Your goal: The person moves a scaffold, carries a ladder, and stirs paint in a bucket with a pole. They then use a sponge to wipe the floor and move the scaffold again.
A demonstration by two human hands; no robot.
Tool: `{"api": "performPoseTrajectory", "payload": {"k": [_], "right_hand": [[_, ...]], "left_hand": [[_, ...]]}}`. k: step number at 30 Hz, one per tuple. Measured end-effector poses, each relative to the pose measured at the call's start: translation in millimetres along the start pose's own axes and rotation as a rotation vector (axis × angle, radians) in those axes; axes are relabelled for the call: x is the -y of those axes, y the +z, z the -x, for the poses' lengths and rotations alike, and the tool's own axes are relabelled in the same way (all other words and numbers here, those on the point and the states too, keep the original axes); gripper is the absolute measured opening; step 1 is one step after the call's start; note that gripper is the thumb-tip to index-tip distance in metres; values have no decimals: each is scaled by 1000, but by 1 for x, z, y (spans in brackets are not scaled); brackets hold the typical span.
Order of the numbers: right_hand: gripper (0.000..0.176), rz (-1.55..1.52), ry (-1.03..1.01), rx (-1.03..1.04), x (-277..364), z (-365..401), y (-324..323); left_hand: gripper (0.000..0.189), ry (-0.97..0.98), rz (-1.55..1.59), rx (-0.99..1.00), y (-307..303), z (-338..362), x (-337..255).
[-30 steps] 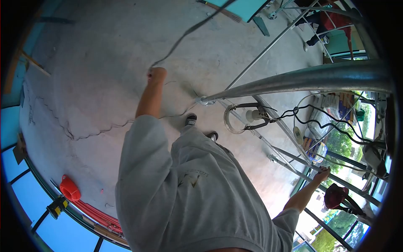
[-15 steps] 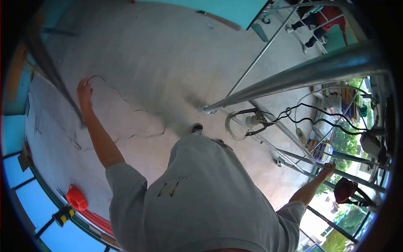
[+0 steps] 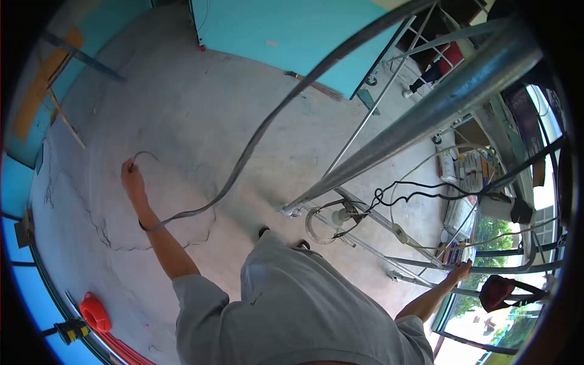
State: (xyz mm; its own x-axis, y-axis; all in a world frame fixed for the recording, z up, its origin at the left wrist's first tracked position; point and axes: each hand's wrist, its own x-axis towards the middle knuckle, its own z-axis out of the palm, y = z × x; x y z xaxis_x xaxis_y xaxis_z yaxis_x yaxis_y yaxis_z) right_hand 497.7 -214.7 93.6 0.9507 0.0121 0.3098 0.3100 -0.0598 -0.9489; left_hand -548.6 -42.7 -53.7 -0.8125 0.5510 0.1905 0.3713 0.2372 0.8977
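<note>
My left hand (image 3: 132, 175) is stretched out over the concrete floor, its fingers closed on a thin dark cable whose short curved end sticks out past them. A long grey-black cable (image 3: 246, 155) runs from the upper right across the view down to my left wrist. Whether it is one piece with the end in my fingers is hard to see. My right hand (image 3: 463, 271) is wrapped round a metal scaffold tube (image 3: 420, 263) at the right. Close by it hangs a dark red bag or cap (image 3: 497, 293) with black straps.
A thick scaffold pole (image 3: 420, 121) slants across the right side. Tangled black cord (image 3: 420, 187) and a clear-rimmed lamp (image 3: 340, 216) hang on the frame. A red object (image 3: 95, 312) lies at lower left. Another person in red (image 3: 449, 58) is at upper right.
The view has shifted, and my left hand appears lower. The long cable now sweeps across the middle to my wrist; a blurred dark band was at the left before. My right hand keeps its grip.
</note>
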Motion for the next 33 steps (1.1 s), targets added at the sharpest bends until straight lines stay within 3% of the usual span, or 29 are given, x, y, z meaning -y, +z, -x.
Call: {"api": "performPoseTrajectory", "payload": {"k": [5, 7, 11, 12, 13, 14, 16, 17, 19, 21, 23, 26, 29, 32, 33], "right_hand": [[22, 53, -51, 1, 16, 20, 1], [23, -17, 7, 24, 25, 34, 2], [11, -24, -79, 100, -12, 5, -10], [11, -173, 59, 125, -4, 16, -7], [14, -111, 65, 172, -12, 12, -13], [14, -280, 85, 132, -19, 13, -8], [8, -305, 59, 96, -25, 19, -9], [7, -208, 49, 127, -25, 24, -11], [10, -491, 89, 378, -47, 15, -19], [16, -330, 75, 267, -33, 35, -24], [26, -411, 79, 413, -29, 40, -41], [30, -395, 86, 499, -18, 62, -55], [34, -512, 121, 753, -26, 54, -86], [32, -574, 153, 920, -47, 44, -98], [32, -549, 193, 935, -54, 40, -104]], "left_hand": [[24, -76, 75, 0, -30, 41, 4], [24, -48, 95, -19, -43, 48, 38], [25, 6, 66, -21, -81, 58, 73], [24, 56, 20, -31, -87, 64, 72], [23, 109, -26, -43, -93, 78, 65], [23, 160, -70, -54, -98, 87, 53], [22, 181, -222, -3, -116, 110, 23], [22, 187, -291, 16, -120, 122, 9], [22, 174, -252, 14, -131, 141, -10], [23, 184, -241, 9, -134, 160, -18], [24, 203, -267, -34, -145, 177, -20], [27, 321, -323, -123, -170, 176, 12], [28, 174, -578, -290, -224, 179, 25], [30, 170, -648, -392, -281, 174, 68], [31, 148, -688, -422, -294, 188, 57]]}}
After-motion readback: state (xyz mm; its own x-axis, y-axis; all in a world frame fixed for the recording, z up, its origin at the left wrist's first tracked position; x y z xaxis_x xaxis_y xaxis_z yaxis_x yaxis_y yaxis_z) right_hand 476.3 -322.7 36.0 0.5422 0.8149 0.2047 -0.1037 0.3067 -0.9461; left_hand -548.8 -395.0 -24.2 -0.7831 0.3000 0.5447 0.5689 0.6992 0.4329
